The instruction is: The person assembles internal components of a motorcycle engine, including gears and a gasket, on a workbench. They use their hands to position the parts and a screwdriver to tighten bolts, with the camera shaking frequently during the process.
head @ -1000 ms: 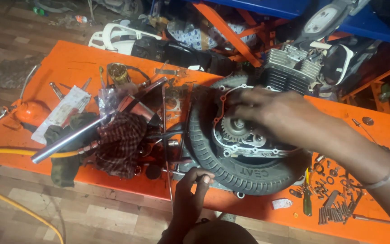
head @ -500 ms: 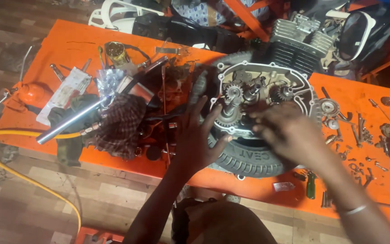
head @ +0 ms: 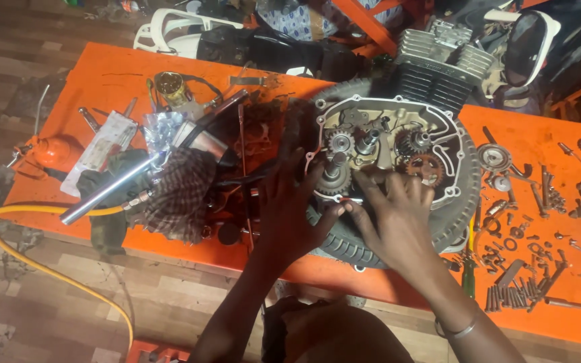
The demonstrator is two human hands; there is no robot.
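Together, our left hand (head: 290, 202) and right hand (head: 398, 215) lay spread, fingers open, gripping nothing, on the grey metal engine case (head: 384, 144) with exposed gears, cradled in a black rubber tyre (head: 344, 245) on the orange table (head: 102, 81).

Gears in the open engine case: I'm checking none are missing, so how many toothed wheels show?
4, possibly more hidden. Silver gear upper left; grey gear below it by the left hand; dark gear right; rusty orange gear above the right hand.

The right hand (head: 398, 215) hides the open engine case's (head: 388, 144) lower edge.
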